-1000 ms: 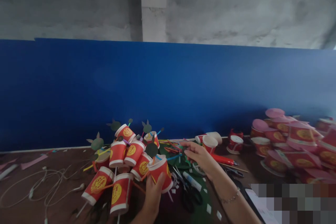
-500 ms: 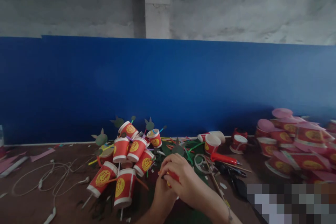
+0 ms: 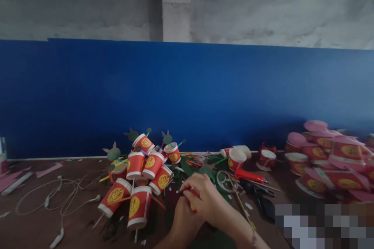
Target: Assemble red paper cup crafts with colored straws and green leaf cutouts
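Observation:
Close together at the lower middle, my left hand [image 3: 186, 218] and my right hand [image 3: 201, 194] are both closed around a red paper cup [image 3: 192, 205]. Only a sliver of its red and yellow side shows between the fingers. The right hand lies over the top and hides most of the cup. Just beyond the knuckles is a dark green rabbit-head cutout [image 3: 207, 169]; whether it is joined to the cup I cannot tell. To the left lies a heap of red paper cups [image 3: 139, 207] with white sticks, coloured strips and rabbit heads.
On the right are a red hot glue gun [image 3: 249, 175], a roll of clear tape [image 3: 225, 181], black scissors [image 3: 264, 204] and a red cup [image 3: 237, 159]. Pink-topped cups [image 3: 324, 155] pile up at far right. White earphones [image 3: 58, 237] lie left. A blue panel [image 3: 187, 97] stands behind.
Both hands have shifted slightly right and down, and the fingers now cover more of the cup. The rabbit head behind them has tilted and moved right.

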Demonstrator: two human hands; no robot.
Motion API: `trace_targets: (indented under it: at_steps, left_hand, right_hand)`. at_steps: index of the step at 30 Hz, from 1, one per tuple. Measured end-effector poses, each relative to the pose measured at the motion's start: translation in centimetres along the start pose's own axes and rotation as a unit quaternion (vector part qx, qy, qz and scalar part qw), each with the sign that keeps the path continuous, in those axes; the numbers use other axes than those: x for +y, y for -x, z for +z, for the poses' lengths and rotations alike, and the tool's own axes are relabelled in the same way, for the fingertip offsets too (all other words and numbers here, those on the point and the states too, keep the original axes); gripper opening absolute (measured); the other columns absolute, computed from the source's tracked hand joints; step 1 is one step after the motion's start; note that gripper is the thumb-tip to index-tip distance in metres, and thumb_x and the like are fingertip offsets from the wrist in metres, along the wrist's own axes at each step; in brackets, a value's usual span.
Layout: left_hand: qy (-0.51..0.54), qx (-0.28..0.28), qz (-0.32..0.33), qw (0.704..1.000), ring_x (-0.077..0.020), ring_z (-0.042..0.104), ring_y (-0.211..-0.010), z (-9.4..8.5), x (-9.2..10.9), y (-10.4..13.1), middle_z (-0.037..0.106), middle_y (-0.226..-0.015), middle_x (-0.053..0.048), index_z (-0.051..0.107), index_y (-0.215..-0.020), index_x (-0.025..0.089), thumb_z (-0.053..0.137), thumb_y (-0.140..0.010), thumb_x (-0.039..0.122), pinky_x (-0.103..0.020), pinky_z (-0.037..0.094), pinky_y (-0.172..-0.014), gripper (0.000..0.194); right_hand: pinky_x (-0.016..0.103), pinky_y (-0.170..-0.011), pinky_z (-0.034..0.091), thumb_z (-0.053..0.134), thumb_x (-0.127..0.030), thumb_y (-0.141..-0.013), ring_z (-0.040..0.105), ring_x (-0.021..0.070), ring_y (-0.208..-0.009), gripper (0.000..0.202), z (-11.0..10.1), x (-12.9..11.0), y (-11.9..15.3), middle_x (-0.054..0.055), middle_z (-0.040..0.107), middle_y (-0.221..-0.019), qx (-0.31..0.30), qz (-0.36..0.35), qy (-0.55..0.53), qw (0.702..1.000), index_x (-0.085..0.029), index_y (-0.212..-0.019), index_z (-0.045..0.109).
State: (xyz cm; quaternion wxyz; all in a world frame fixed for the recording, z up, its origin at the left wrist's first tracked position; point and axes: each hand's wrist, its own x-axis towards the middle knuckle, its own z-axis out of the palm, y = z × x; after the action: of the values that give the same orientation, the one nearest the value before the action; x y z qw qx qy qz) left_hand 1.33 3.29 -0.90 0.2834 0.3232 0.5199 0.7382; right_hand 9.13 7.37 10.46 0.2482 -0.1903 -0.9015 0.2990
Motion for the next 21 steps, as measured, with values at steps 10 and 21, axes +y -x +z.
trace_targets:
  at_steps: [10, 21]
  left_hand:
    - [-0.134, -0.058, -0.068, 0.987, -0.0189, 0.062, -0.066, 0.3, 2.0, 0.7, 0.068, -0.074, -0.005, 0.060, -0.082, 0.015, 0.069, -0.059, 0.018, -0.024, 0.046, -0.055, 0.025]
    - [-0.137, -0.095, -0.011, 0.986, -0.0211, 0.064, -0.067, 0.5, 3.3, 0.3, 0.071, -0.072, -0.006, 0.067, -0.076, 0.014, 0.065, -0.061, 0.015, -0.024, 0.048, -0.055, 0.015]
  right_hand:
    - [0.030, -0.081, 0.046, 0.049, -0.010, -0.077, 0.062, 0.0187, -0.088, 0.025, -0.4, 1.4, -0.4, 0.003, 0.069, -0.089, 0.029, 0.041, -0.117, 0.992, -0.022, -0.085, 0.070]
    - [0.028, -0.078, 0.045, 0.056, -0.007, -0.074, 0.059, 0.0176, -0.085, 0.018, -0.3, 0.2, 0.1, 0.003, 0.064, -0.085, 0.016, 0.009, -0.050, 0.999, -0.021, -0.074, 0.067]
